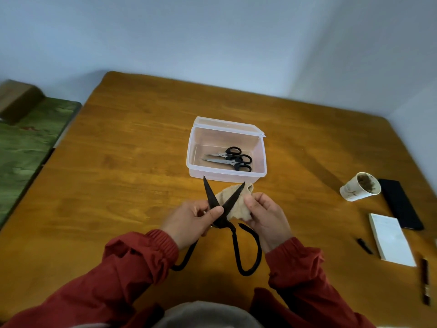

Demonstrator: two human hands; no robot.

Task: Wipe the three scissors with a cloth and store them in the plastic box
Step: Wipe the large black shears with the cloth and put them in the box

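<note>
Two black-handled steel scissors (230,158) lie in the clear plastic box (227,176); your left fingers (216,210) grasp the large black iron scissors (211,196), your right fingers (250,202) the beige cloth (238,209).

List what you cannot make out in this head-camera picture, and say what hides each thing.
Head view: part of the cloth is hidden behind the large black scissors and the right hand.
Head view: their left handle loop passes under the left hand.
Head view: print on the paper cup is too small to read.
</note>
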